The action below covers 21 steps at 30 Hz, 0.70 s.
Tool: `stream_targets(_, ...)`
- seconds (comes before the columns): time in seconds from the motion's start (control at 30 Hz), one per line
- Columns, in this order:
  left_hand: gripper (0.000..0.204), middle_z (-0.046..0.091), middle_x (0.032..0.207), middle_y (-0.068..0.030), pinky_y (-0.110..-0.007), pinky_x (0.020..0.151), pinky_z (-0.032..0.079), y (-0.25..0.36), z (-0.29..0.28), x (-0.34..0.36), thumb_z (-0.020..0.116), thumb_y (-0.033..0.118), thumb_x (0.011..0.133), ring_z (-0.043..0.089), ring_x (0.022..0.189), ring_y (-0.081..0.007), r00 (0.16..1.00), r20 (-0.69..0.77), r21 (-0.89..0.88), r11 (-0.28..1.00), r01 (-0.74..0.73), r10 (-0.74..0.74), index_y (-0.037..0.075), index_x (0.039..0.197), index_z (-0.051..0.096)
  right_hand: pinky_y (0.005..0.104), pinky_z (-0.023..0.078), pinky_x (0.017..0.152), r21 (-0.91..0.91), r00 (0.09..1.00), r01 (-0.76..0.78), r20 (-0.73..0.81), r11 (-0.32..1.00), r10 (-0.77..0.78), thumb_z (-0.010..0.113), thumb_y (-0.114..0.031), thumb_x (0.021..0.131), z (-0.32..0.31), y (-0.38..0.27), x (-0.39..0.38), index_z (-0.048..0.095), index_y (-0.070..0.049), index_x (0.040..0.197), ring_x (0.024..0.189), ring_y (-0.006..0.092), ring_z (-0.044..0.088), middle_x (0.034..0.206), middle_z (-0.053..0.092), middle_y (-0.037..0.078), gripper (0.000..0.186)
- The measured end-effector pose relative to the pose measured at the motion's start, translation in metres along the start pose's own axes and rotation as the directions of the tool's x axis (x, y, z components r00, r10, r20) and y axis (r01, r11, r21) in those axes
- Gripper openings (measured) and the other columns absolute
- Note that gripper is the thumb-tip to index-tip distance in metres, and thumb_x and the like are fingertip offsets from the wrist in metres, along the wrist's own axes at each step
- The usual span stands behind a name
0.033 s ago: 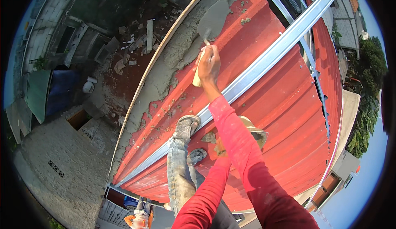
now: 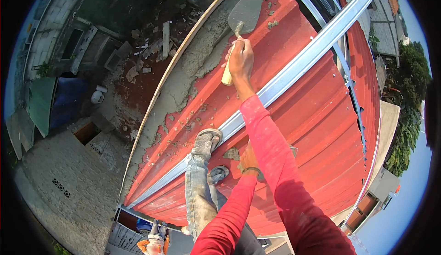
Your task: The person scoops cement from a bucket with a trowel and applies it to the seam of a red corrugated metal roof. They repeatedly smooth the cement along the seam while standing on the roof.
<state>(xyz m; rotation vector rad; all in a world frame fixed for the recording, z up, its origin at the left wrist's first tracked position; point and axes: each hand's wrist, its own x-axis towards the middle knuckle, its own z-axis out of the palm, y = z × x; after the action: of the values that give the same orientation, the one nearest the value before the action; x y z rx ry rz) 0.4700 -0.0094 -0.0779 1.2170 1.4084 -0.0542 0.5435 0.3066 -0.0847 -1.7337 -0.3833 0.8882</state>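
Note:
My right hand [image 2: 241, 59] is closed around the pale handle of a trowel [image 2: 246, 12]. The trowel's grey, rounded blade lies over wet mortar [image 2: 202, 59], spread along the left edge of the red corrugated metal roof [image 2: 294, 39]. My left hand [image 2: 249, 157] is low over the roof, partly behind my right forearm, and its fingers are hidden. Just past that forearm, a small piece of a container's rim [image 2: 293, 151] shows; most of it is covered. A mortar lump [image 2: 232, 154] sits on the sheet near my left hand.
A long galvanized metal channel [image 2: 298, 66] crosses the roof diagonally, my sandalled foot [image 2: 207, 141] beside it. A thin curved board [image 2: 158, 87] borders the mortar, with a drop to a rubble-strewn yard [image 2: 147, 57] beyond. Another person [image 2: 155, 245] is far below.
My right hand and the trowel have moved slightly up and to the right. The container, plainer before beside my right forearm, is now mostly hidden behind it.

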Motion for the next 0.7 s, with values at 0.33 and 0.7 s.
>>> stream_targets(0.33,0.062,0.069,0.132,-0.0157,-0.052,0.089,0.057,0.022,0.001,-0.001,0.084,0.043,0.084,0.071,0.111,-0.0395,0.999,0.020,0.121,0.992,-0.044,0.041,0.012,0.133,0.062,0.0444,0.061,0.044,-0.148,0.997,0.071,-0.011,0.987,-0.073,0.040,-0.040,0.110,-0.011,-0.053,0.112,0.054,0.009,0.111,0.055,0.0296,0.069,0.084,0.065,0.019,0.051)
stream_targets(0.7,0.059,0.072,0.111,-0.0127,-0.050,0.084,0.056,0.014,0.033,0.003,0.086,0.049,0.083,0.072,0.102,-0.0379,0.972,-0.094,-0.024,0.975,-0.219,0.216,0.009,0.122,0.066,0.0435,0.053,0.047,-0.443,0.968,0.234,0.021,0.865,-0.251,0.042,-0.039,0.113,0.057,0.119,-0.117,0.050,-0.001,0.107,0.058,0.0341,0.069,0.082,0.066,0.020,0.039)
